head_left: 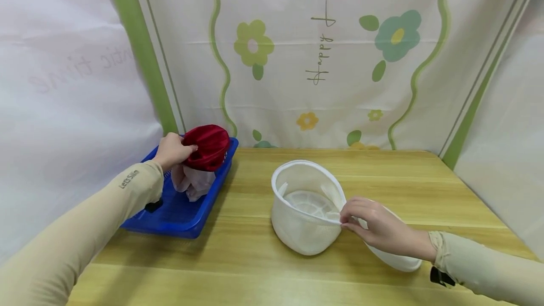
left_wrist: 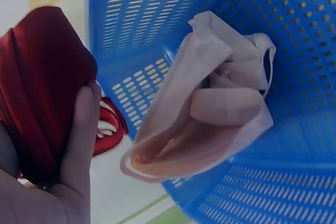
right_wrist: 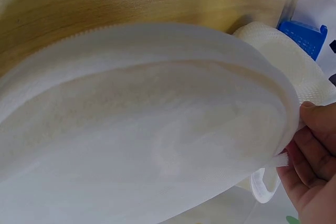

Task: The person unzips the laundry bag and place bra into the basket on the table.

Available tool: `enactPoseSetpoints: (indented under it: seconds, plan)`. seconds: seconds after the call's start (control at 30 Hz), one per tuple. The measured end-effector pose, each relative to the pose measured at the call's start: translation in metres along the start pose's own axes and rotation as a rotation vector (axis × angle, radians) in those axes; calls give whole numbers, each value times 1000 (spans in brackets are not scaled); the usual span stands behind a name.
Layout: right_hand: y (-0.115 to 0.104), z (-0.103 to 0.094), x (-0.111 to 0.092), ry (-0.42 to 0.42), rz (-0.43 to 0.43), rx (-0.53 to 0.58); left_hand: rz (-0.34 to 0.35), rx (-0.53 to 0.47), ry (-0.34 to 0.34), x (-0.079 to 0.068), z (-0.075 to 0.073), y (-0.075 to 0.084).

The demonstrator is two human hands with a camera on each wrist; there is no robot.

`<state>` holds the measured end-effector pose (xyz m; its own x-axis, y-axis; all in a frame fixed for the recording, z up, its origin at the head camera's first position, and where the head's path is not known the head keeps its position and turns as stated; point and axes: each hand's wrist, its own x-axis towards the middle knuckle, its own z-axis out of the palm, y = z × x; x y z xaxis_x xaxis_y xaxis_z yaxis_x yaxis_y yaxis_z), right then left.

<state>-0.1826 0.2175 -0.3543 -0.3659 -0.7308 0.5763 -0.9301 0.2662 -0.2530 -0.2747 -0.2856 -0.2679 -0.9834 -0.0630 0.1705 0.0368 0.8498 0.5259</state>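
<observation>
My left hand (head_left: 173, 150) grips a folded red satin bra (head_left: 207, 148) above the blue basket; a loose red strap (left_wrist: 111, 132) hangs beside it in the left wrist view. Below lies a pale pink bra (left_wrist: 226, 106) with a padded cup, inside the basket. On the table stands a round white mesh laundry bag (head_left: 302, 235), its top unzipped. The right hand (head_left: 380, 223) pinches the bag's rim where the lid joins it. That lid (head_left: 401, 261) is folded outward to the right, partly hidden by the hand, and fills much of the right wrist view.
The blue plastic basket (head_left: 197, 225) with slotted sides stands at the table's left. A pale wood-grain table (head_left: 238, 268) carries everything. Printed fabric curtains (head_left: 280, 84) with flowers enclose the back and both sides.
</observation>
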Motion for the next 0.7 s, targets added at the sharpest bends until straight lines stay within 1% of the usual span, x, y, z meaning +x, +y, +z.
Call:
enactPoseSetpoints:
  seconds: [0.2,0.3,0.4,0.47,0.6,0.7]
  plan:
    - [2,-1,-1,-3,9,0,99,75,102,0,-4,-4]
    - [3,-1,-1,-7,10,3,144,126,106,0,-5,-7]
    - [3,-1,-1,-9,11,1,185,199,79,1,-6,-10]
    - [2,-1,-1,-9,12,0,197,251,53,2,-7,-13]
    - [2,-1,0,-7,11,2,166,320,-15,4,-7,-19]
    - [2,-1,1,-7,10,4,124,356,-75,5,-7,-22]
